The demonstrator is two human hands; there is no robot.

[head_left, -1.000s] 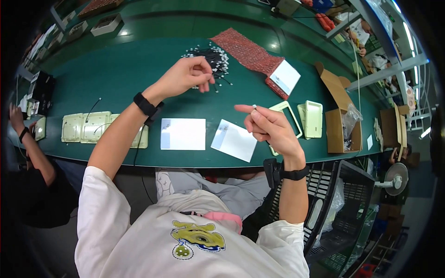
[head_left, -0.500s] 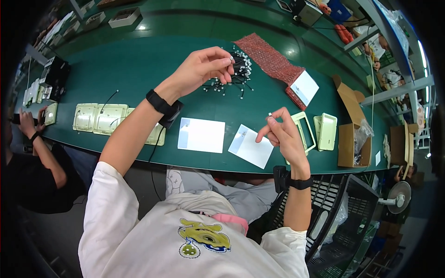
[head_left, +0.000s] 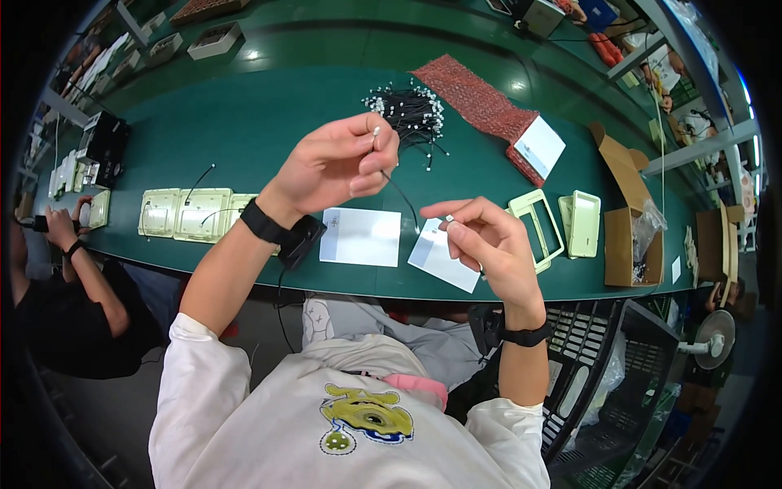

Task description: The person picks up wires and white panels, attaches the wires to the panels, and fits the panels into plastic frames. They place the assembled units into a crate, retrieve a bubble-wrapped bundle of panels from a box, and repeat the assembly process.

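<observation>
Since half a second ago, both hands have drawn closer together above the near edge of the green table [head_left: 244,122], the left one lifted off the heap of wires.

Head view: the left hand [head_left: 338,163], just above frame centre, has its thumb and fingertips pinched together on the white end of a thin black wire [head_left: 401,191]. That wire hangs down and curves toward the right hand [head_left: 481,240], right of centre, whose thumb and forefinger close on its other small white end while the remaining fingers curl loosely. Behind the left hand, in the upper middle, lies a bundle of black wires with white tips [head_left: 411,110]. Beside it to the right sits a red mesh mat [head_left: 481,102]. Two white cards [head_left: 361,236] lie below the hands at the table's edge. Cream plastic frames [head_left: 562,224] rest at the right, cream housings [head_left: 183,213] at the left. Another person's arm [head_left: 77,261] enters at far left.
</observation>
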